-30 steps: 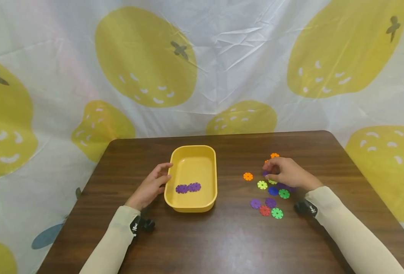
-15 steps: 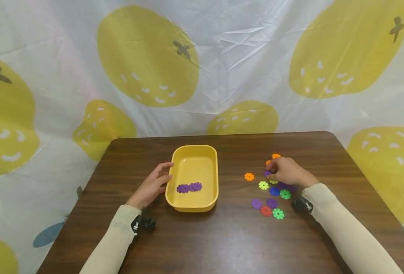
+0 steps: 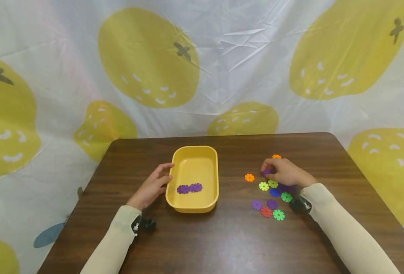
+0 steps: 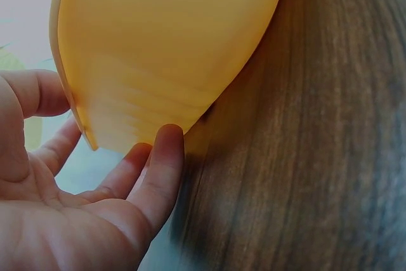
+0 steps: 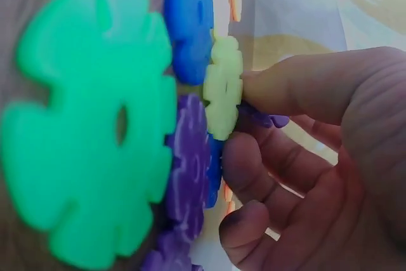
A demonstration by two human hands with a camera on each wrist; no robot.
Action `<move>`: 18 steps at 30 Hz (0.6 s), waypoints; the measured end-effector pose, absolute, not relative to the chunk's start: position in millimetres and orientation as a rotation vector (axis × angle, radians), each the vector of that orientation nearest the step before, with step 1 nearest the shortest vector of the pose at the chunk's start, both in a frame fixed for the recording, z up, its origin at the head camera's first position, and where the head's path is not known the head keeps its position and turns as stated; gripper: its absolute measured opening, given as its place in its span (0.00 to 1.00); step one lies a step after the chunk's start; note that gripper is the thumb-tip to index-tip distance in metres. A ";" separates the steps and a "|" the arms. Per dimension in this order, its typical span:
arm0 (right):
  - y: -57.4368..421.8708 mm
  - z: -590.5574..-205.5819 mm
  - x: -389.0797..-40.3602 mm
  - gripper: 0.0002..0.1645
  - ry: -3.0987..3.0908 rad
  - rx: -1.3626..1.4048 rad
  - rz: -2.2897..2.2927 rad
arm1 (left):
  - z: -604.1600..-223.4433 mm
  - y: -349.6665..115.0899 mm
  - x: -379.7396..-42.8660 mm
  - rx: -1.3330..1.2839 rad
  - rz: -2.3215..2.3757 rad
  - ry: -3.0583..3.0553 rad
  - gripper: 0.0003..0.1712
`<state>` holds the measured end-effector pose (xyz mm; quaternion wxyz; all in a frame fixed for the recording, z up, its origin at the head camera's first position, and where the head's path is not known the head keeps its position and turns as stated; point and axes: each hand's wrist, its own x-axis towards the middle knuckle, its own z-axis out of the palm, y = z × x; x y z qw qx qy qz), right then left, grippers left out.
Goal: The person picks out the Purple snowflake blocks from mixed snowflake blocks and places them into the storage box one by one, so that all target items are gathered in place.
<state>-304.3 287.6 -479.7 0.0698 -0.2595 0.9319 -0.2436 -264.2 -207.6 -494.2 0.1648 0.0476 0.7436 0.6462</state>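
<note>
My left hand (image 3: 150, 188) rests against the left side of a yellow plastic tray (image 3: 192, 205), two fingertips over its rim and others touching its outer wall (image 4: 171, 42). Two purple notched discs (image 3: 189, 188) lie inside, edges touching. Over the loose discs on the right, my right hand (image 3: 285, 172) pinches a purple notched disc (image 3: 267, 172). In the right wrist view that purple disc (image 5: 260, 115) is tilted and partly hidden between thumb and fingers. Beside the thumb is a yellow-green disc (image 5: 223, 87); a green disc (image 5: 95, 125) is closest to the camera.
Around the right hand lie an orange disc (image 3: 249, 177), a yellow-green disc (image 3: 264, 186), a blue disc (image 3: 275, 192), a red disc (image 3: 266, 212) and a green disc (image 3: 278, 215). The brown wooden table (image 3: 202, 243) meets a lemon-print cloth (image 3: 202, 68) behind.
The right hand's fingers have closed in around the purple disc and shifted slightly, now covering one orange disc behind. The left hand and tray stay as they were.
</note>
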 end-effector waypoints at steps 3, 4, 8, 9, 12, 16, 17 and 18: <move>285.5 -478.5 -304.2 0.09 2.824 -0.808 -0.761 | -493.5 -206.9 -263.5 0.132 1.834 2.129 0.29; 284.2 -477.5 -304.3 0.09 2.831 -0.815 -0.778 | -493.4 -207.0 -263.1 0.129 1.837 2.129 0.29; 277.7 -472.7 -304.7 0.10 2.858 -0.838 -0.856 | -493.3 -207.3 -262.7 0.126 1.843 2.128 0.29; 276.3 -471.7 -304.8 0.10 2.861 -0.848 -0.873 | -493.2 -207.3 -262.8 0.124 1.848 2.127 0.28; 271.2 -469.1 -305.0 0.11 2.867 -0.859 -0.904 | -493.4 -207.2 -263.4 0.127 1.862 2.117 0.28; 264.2 -466.2 -305.5 0.11 2.871 -0.867 -0.916 | -493.9 -207.2 -263.9 0.138 1.873 2.108 0.28; 262.4 -465.2 -305.5 0.12 2.871 -0.870 -0.919 | -494.1 -207.2 -264.0 0.139 1.873 2.108 0.28; 260.5 -463.8 -305.4 0.12 2.870 -0.870 -0.926 | -494.0 -207.2 -263.9 0.132 1.873 2.108 0.28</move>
